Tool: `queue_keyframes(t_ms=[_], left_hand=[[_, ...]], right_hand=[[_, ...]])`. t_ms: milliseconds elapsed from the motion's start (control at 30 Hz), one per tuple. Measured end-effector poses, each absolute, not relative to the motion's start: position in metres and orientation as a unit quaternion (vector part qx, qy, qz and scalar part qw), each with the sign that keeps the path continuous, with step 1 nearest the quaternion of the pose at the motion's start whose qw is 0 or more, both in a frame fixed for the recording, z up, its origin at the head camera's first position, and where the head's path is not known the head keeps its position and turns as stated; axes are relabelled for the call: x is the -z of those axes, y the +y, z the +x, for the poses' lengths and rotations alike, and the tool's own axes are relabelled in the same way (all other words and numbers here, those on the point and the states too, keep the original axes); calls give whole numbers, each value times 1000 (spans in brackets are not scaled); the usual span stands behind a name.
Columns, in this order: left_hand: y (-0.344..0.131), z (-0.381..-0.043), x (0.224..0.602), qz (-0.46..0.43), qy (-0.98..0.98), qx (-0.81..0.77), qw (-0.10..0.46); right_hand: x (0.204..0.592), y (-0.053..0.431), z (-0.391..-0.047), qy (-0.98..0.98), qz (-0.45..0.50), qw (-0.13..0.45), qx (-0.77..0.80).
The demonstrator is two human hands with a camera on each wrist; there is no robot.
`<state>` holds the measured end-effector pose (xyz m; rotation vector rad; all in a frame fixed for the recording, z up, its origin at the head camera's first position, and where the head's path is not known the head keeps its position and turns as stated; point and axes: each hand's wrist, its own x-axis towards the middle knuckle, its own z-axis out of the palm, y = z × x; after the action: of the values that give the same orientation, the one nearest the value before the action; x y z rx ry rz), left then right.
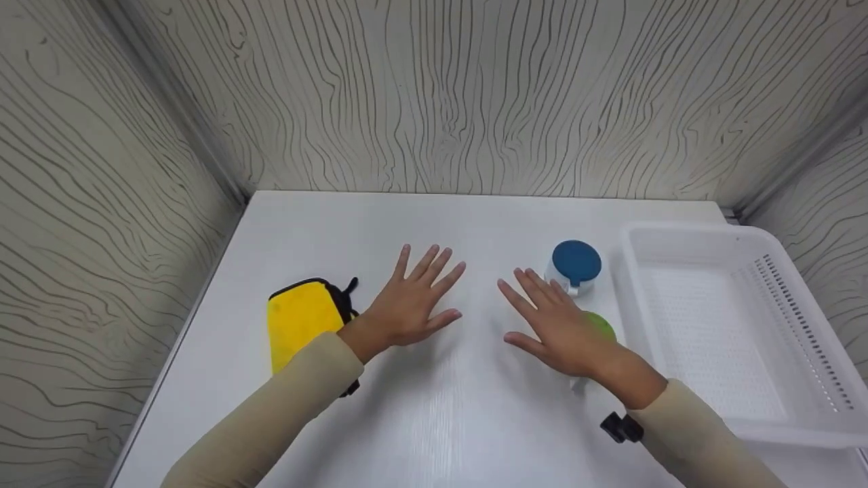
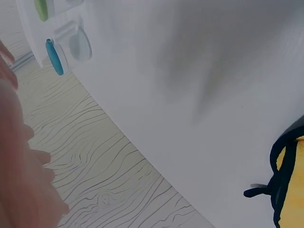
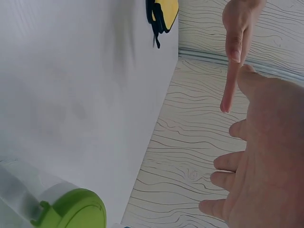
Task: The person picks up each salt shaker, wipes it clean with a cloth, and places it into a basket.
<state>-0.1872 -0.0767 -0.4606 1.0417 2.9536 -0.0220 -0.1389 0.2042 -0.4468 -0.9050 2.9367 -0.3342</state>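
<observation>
My left hand (image 1: 407, 305) is held over the white table with its fingers spread, palm down and holding nothing. Just left of its wrist lies a yellow pouch (image 1: 302, 318) with black zipper trim, partly covered by the sleeve in the head view. My right hand (image 1: 559, 332) is likewise spread and bare, raised above the tabletop in the right wrist view. Beneath it stands a clear cup with a green lid (image 3: 78, 211), mostly hidden by the hand from above. Past the right fingertips is a second cup with a blue lid (image 1: 576, 261), its handle toward me.
A white perforated plastic basket (image 1: 719, 332) takes up the table's right side, close beside the two cups. Wood-grain panels (image 1: 434, 95) rise behind the table (image 1: 441, 420) and on both sides. A small black object (image 1: 622, 428) sits at the right cuff.
</observation>
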Motion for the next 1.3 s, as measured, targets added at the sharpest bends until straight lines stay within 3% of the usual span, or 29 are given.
queue_keyframes(t_ms=[700,1067,1300], left_hand=[[-90,-143,481,373,927,-32,-24],[-112,-140,495,339,936,-100,-9],[-128,-138,499,296,944,-148,-21]], right_hand=[[456,240,-83,949,-266,21,168],[463,265,-66,946,-214,15,242],[470,272,-61,953,-156,45,256]])
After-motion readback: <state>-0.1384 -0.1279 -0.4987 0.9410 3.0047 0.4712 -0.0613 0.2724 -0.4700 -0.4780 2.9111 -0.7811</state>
